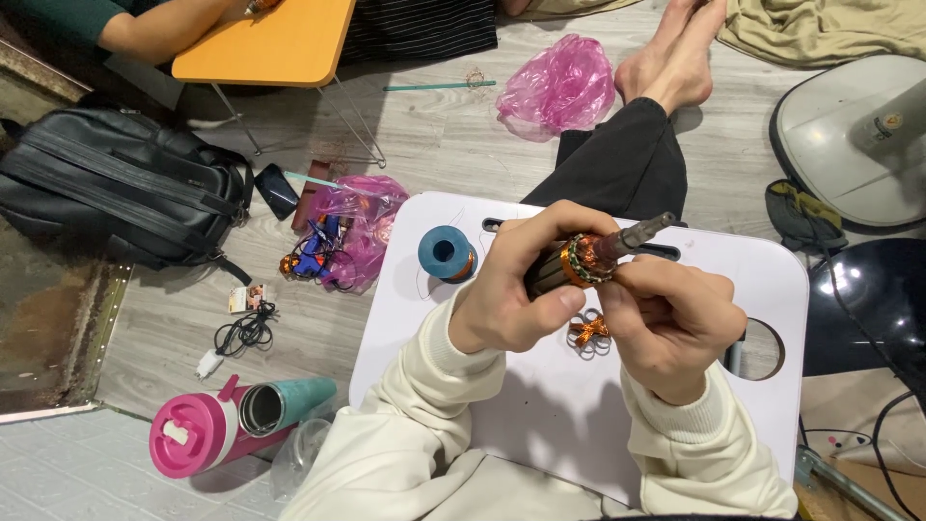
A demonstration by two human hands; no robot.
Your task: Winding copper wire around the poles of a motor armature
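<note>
The left hand (511, 294) is gripping a motor armature (584, 259) firmly around its dark body, holding it tilted above the white lap table (540, 405). The right hand (670, 323) is pinching its copper winding end, fingers closed on it. A blue wire spool (446, 254) is standing to the left, copper scraps (588, 331) lying beneath the hands

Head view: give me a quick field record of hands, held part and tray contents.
left hand: wrapped around rotor body
right hand: fingers at rotor's wound end
rotor: held above tray, shaft pointing up-right, copper winding showing
tray: white, on the lap
spool: blue, copper wire, on tray left of hands
wire scrap: copper, on tray under hands
</note>
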